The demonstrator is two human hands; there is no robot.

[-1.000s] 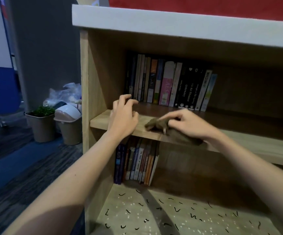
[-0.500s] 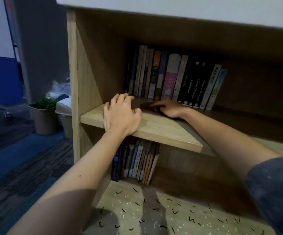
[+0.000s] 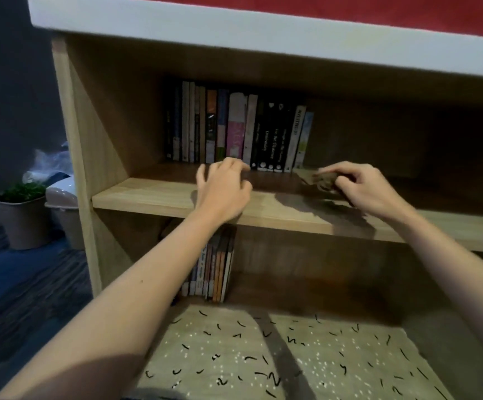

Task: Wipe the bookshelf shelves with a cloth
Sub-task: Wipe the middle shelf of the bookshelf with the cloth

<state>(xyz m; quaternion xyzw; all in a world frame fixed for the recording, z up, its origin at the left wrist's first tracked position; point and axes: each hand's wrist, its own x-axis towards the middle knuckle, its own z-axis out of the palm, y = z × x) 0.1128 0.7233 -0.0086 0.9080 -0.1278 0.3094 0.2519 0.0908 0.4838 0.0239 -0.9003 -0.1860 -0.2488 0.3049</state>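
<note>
Person faces a wooden bookshelf (image 3: pixel 90 140) with a white top board (image 3: pixel 234 33). Both arms reach to the middle shelf (image 3: pixel 147 196).

Right hand (image 3: pixel 364 189): clenched around a crumpled brown cloth (image 3: pixel 319 180), fingers and thumb pinching it. The cloth sits on the middle shelf, just right of the upright row of books (image 3: pixel 234 128), near the last pale spine. Cloth bottom looks to be in contact with the board; its edge is blurred.

Left hand (image 3: pixel 223 192): palm down on the same shelf near its front edge, fingers loosely bent, grasping nothing. It is in front of the book row, well apart from the cloth.

Lower compartment: a shorter row of books (image 3: pixel 214 267) stands at the left, partly hidden behind the left forearm. A pale patterned surface (image 3: pixel 292 356) with black squiggles lies below.

On the floor left of the bookshelf: potted plant (image 3: pixel 17 217) and a lidded bin (image 3: pixel 61 197), side by side.
</note>
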